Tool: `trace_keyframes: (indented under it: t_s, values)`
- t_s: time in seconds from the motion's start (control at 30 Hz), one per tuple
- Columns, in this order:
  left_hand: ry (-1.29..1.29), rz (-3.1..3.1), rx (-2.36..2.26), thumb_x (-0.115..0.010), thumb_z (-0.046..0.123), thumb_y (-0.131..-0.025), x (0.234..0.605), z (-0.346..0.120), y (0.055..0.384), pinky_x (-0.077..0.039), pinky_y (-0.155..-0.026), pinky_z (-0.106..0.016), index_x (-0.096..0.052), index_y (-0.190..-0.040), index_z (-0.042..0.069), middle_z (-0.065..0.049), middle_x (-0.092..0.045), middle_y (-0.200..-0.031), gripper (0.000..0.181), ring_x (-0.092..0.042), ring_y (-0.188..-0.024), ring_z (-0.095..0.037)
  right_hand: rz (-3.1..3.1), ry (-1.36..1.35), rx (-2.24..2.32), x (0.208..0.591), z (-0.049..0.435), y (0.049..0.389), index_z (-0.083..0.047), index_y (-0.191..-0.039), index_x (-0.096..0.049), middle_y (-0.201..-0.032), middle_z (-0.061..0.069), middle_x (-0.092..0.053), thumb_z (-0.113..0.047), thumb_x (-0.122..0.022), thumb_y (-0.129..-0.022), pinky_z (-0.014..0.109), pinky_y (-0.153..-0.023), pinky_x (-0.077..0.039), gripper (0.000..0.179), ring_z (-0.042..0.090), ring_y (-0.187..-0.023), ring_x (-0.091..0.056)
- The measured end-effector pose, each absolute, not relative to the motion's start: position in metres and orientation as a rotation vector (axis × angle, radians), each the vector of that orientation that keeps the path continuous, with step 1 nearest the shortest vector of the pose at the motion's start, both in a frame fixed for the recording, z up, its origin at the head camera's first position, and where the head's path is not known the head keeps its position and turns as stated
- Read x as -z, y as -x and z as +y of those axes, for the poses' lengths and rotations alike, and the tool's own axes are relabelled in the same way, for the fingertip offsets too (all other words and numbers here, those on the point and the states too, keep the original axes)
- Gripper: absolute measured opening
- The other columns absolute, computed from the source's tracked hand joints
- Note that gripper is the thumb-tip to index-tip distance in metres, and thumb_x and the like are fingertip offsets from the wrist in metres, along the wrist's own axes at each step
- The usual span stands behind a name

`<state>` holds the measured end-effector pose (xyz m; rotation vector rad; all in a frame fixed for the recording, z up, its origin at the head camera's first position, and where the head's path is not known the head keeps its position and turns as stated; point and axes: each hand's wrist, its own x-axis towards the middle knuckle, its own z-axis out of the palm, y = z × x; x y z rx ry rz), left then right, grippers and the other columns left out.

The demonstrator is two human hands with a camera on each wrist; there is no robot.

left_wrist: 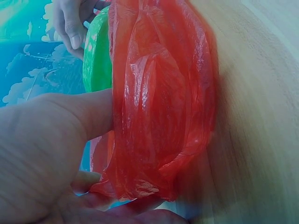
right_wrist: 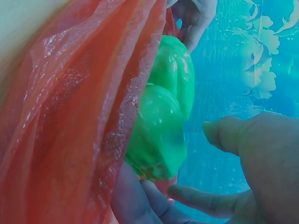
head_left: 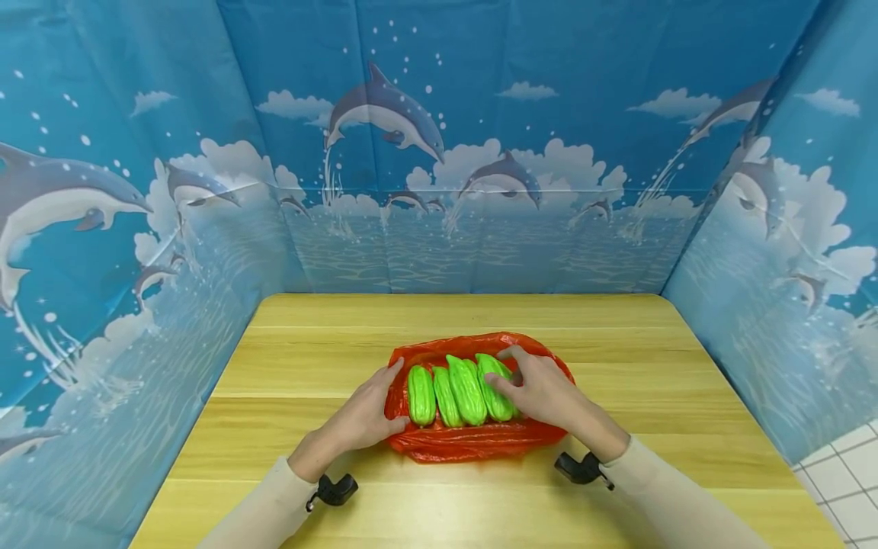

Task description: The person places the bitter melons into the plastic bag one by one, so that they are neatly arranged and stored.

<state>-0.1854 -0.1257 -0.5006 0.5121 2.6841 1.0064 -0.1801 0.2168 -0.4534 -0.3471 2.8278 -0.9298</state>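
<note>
Several bright green, ridged vegetables that look like bitter melons (head_left: pixel 466 391) lie side by side in a spread red plastic bag (head_left: pixel 473 441) on the table. The left hand (head_left: pixel 365 408) holds the bag's left end; in the left wrist view its thumb (left_wrist: pixel 96 114) goes behind the near wall of the bag, with fingers at the end of it. Over the right end, the right hand (head_left: pixel 542 383) reaches in beside the rightmost melon (right_wrist: pixel 159 133). Its thumb (right_wrist: pixel 224 134) stands apart from that melon, and its other fingers are beside and below it, partly hidden.
The wooden table (head_left: pixel 309 313) extends around the bag on all sides. Blue curtains with dolphins (head_left: pixel 494 252) stand at the back and both sides. Black wrist mounts (head_left: pixel 336 490) are worn below both hands. White tiles (head_left: pixel 850 473) show at the lower right.
</note>
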Motion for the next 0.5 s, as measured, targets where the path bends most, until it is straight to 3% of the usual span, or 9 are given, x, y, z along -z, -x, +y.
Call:
trace_keyframes:
  t_s: [0.27, 0.5]
  values:
    - [-0.519, 2.692, -1.018, -0.091, 0.017, -0.1, 0.5, -0.126, 0.188, -0.041, -0.139, -0.07, -0.029, -0.185, 0.005, -0.027, -0.036, -0.188, 0.106, -0.041, -0.173, -0.051, 2.911, 0.345, 0.981, 0.448, 0.227, 0.177, -0.001, -0.157, -0.065, -0.085, 0.0, -0.071, -0.041, -0.074, -0.116, 0.032, -0.065, -0.048, 0.058, 0.015, -0.063, -0.058]
    - [-0.518, 2.682, -1.045, -0.09, 0.02, -0.101, 0.501, -0.129, 0.189, -0.041, -0.139, -0.07, -0.029, -0.185, 0.006, -0.027, -0.035, -0.189, 0.105, -0.041, -0.173, -0.05, 3.035, 0.352, 1.104, 0.447, 0.252, 0.169, -0.006, -0.152, -0.07, -0.092, 0.001, -0.069, -0.035, -0.071, -0.119, 0.031, -0.063, -0.048, 0.044, 0.018, -0.072, -0.06]
